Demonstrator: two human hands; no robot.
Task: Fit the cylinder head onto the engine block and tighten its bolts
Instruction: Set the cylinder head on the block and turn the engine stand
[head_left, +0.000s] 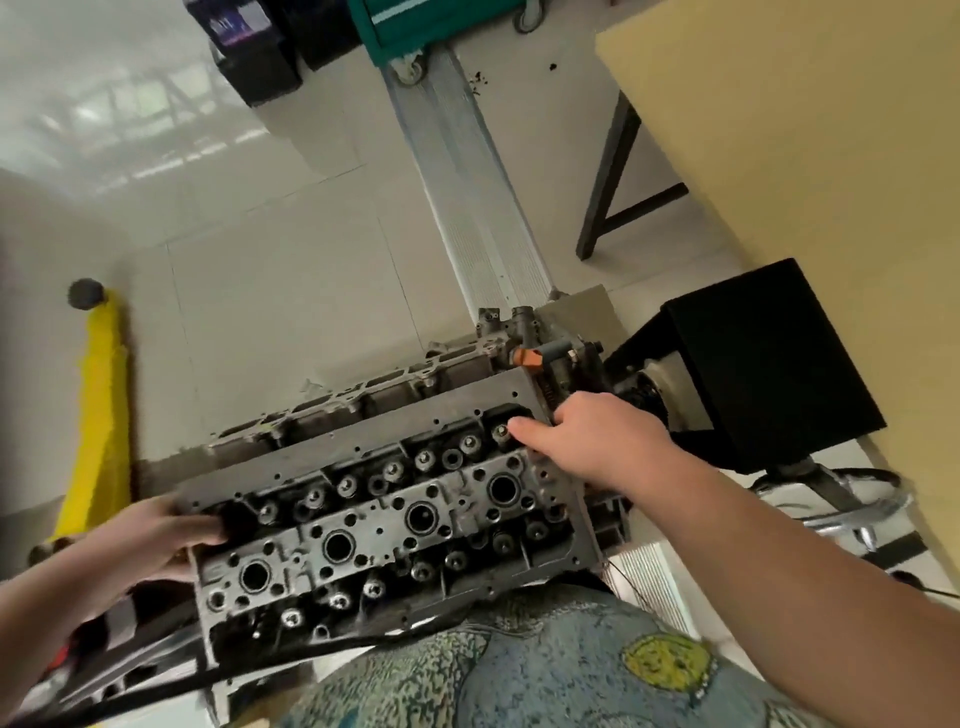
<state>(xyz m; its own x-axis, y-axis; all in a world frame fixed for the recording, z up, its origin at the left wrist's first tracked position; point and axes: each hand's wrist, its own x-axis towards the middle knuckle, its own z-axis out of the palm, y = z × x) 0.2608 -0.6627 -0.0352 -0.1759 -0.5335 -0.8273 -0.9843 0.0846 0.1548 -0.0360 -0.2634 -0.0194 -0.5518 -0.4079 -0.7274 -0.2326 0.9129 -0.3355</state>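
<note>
The grey metal cylinder head (395, 514) lies lengthwise across the middle of the view, its top face full of bolt holes, valve parts and round bores. It sits over the engine block (363, 400), whose ribbed far edge shows behind it. My left hand (161, 540) grips the head's near-left end, fingers curled over its edge. My right hand (592, 441) holds the far-right end, thumb lying on the top face, fingers wrapped down the end wall. Several bolts sit in the head's recesses.
A yellow stand arm (96, 410) runs along the left. A black box (769, 364) and engine-stand fittings sit to the right. A yellow-topped table (810, 130) fills the upper right. A metal floor rail (467, 182) leads away to a green wheeled cabinet (415, 26).
</note>
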